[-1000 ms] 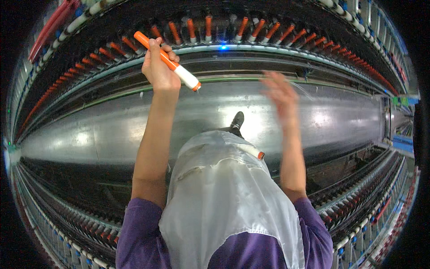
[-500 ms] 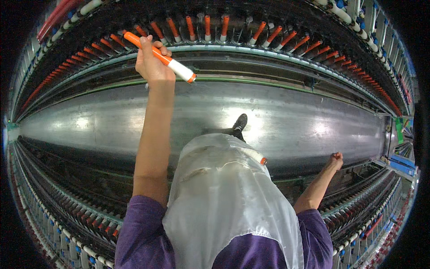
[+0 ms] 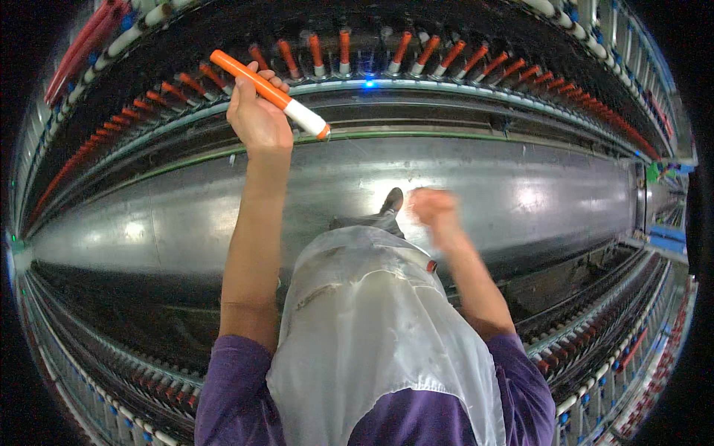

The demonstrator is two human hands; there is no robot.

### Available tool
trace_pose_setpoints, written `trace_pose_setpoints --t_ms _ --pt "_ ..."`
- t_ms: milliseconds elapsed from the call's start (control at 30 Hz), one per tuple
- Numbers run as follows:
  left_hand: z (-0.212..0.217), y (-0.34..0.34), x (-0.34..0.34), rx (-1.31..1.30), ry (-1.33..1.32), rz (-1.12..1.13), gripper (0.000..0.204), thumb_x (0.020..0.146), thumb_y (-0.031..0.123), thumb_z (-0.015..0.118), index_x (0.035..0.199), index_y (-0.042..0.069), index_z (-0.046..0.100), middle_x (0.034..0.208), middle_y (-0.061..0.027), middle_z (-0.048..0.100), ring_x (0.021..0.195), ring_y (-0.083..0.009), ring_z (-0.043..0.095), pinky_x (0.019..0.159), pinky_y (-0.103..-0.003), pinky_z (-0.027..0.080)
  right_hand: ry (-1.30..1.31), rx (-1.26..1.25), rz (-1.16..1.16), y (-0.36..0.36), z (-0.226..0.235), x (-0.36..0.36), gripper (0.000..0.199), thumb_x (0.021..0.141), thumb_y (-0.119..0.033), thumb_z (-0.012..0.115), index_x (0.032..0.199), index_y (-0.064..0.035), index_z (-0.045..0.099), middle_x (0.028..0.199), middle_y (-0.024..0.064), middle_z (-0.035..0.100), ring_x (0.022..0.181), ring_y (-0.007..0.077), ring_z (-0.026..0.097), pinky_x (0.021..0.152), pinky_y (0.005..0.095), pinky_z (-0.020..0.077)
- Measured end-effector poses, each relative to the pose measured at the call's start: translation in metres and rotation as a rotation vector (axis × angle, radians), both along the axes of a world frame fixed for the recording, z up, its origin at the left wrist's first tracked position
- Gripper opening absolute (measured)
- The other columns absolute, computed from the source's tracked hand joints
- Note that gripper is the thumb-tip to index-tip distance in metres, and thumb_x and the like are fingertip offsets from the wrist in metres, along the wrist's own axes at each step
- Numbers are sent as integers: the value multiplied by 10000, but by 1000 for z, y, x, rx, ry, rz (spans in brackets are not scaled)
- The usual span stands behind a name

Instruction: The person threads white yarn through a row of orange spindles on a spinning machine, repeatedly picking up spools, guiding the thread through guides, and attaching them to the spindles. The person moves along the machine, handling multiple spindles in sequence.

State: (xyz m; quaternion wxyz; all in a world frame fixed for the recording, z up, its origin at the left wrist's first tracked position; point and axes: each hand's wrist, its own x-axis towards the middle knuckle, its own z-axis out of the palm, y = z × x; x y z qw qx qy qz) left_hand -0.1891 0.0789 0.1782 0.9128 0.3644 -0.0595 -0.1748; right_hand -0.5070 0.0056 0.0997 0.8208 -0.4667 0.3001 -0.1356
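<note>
My left hand (image 3: 259, 115) is closed round an orange spinning bobbin (image 3: 271, 93) with white yarn wound on its lower end. It holds the bobbin slanted, in front of a row of upright orange bobbins (image 3: 315, 52) on the far machine. My right hand (image 3: 433, 210) hangs over the aisle, right of my shoe; motion smears its fingers, so what they hold, if anything, cannot be seen. Another bobbin (image 3: 431, 265) pokes its orange end out of my pale apron (image 3: 357, 312).
A blue light (image 3: 370, 83) glows on the far machine's rail (image 3: 476, 89), below a gap in the bobbin row. Behind me runs a second machine (image 3: 573, 349) with more bobbins. The shiny metal-grey floor (image 3: 193, 201) lies between them. Blue parts (image 3: 668, 239) stand at the right end.
My right hand has swung from the far right in to the middle. My left hand keeps hold of the bobbin. The bobbin row has shifted in view, and a blue light now shows.
</note>
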Motion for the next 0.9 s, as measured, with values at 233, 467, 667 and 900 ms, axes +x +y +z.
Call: trace_pose_setpoints --t_ms 233,467,667,900 --pt "-13 28 22 116 -60 170 249 961 222 524 1064 7 454 823 -72 527 708 -160 538 687 -374 552 79 45 -1184 -219 -53 -289 137 942 -173 466 929 -58 540 819 50 500 722 162 461 626 300 407" --pt "-1 -6 -13 169 -67 55 287 912 192 610 1040 21 418 772 -76 545 600 -165 572 519 -329 541 -89 -548 -243 -98 18 -24 521 889 -290 568 1314 -21 433 1314 162 496 1135 284 560 925 447 488" --pt "6 -14 -18 168 -79 64 303 913 218 614 1045 35 412 762 -117 599 538 -155 544 479 -298 471 -99 -45 561 33 16 92 256 858 -258 675 961 -24 677 832 38 657 719 132 605 632 266 487" --pt "-5 29 34 137 23 182 357 946 350 538 1076 23 481 757 -90 583 549 -129 474 512 -278 389 303 99 -1118 -148 -66 -199 208 891 -195 546 698 -123 577 575 -33 460 494 108 434 488 294 384"
